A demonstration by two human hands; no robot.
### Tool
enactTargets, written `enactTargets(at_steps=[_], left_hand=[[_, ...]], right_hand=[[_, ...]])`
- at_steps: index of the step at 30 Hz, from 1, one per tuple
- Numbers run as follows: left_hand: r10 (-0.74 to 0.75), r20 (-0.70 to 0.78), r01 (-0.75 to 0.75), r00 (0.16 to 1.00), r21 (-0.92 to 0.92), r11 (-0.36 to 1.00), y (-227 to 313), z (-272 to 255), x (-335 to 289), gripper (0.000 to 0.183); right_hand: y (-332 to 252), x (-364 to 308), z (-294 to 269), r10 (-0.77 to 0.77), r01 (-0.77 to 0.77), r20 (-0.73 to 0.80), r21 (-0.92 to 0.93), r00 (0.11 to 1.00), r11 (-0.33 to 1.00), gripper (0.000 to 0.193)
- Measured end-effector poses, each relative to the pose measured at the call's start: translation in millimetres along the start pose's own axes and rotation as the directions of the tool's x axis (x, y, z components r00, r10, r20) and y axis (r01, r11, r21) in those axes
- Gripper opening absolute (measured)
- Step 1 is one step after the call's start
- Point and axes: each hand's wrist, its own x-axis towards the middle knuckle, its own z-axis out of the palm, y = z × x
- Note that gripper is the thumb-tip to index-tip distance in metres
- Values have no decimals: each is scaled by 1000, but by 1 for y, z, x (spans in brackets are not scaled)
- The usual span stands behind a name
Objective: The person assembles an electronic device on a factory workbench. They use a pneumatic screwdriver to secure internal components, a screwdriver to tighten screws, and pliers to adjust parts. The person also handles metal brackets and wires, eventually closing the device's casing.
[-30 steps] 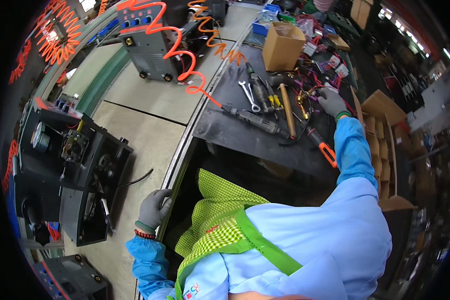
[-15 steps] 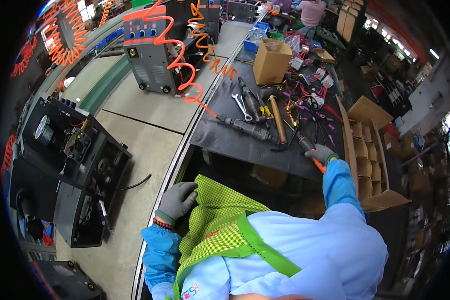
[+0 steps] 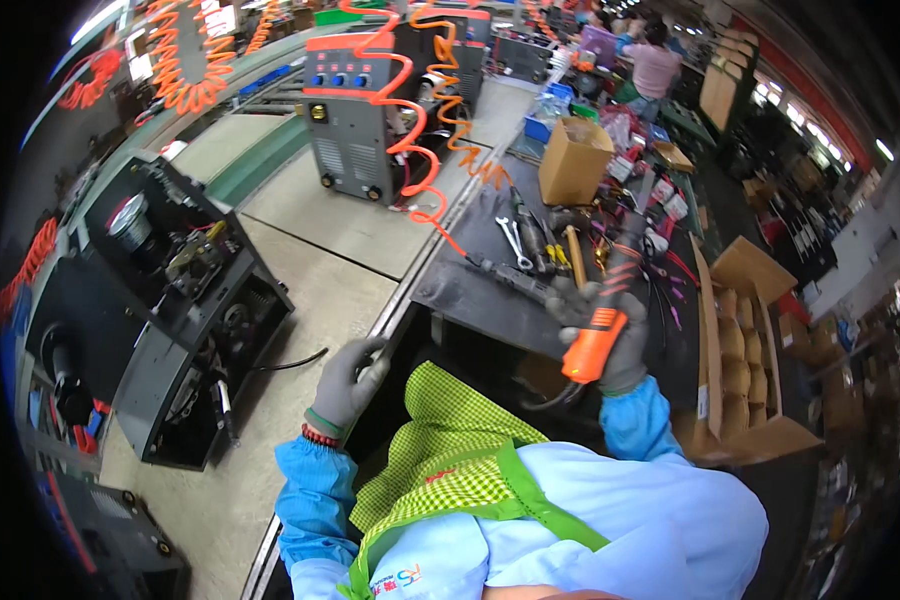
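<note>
My right hand (image 3: 625, 355), in a grey glove, grips an orange-and-black hand tool (image 3: 597, 340) above the dark workbench. The tool is long and tilted, its orange end toward me and its narrow dark end pointing away. A dark cord hangs by the orange end. My left hand (image 3: 348, 382), also gloved in grey, is at the metal edge of the conveyor with fingers loosely bent and apart, holding nothing. On the bench beyond lie a hammer (image 3: 576, 257), a wrench (image 3: 513, 242) and a dark air tool (image 3: 510, 278).
An opened machine housing (image 3: 205, 310) stands at left on the conveyor. Farther along is a grey-and-red machine (image 3: 355, 150), with orange coiled hoses (image 3: 410, 120) hanging before it. A cardboard box (image 3: 575, 160) and a divided carton (image 3: 745, 350) flank the bench. People work at the far end.
My right hand has lifted the orange-and-black tool off the bench and brought it closer to me. My left hand stays by the conveyor edge. The view has shifted slightly.
</note>
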Motion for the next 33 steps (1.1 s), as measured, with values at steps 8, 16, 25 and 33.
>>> enactTargets(at_steps=[8, 16, 25, 33], left_hand=[[-255, -387, -53, 886, -631, 774, 37, -64, 34, 53], [-354, -610, -191, 709, -648, 737, -1, -121, 23, 36], [-415, -672, -184, 613, -633, 752, -17, -137, 38, 29], [-452, -653, -122, 608, -639, 759, -28, -146, 41, 32]], right_hand=[[138, 71, 82, 770, -879, 546, -121, 329, 462, 80], [206, 79, 138, 859, -875, 443, -271, 257, 401, 74], [240, 107, 140, 839, -931, 514, -191, 175, 311, 67], [253, 116, 145, 831, -936, 531, -179, 167, 302, 66]])
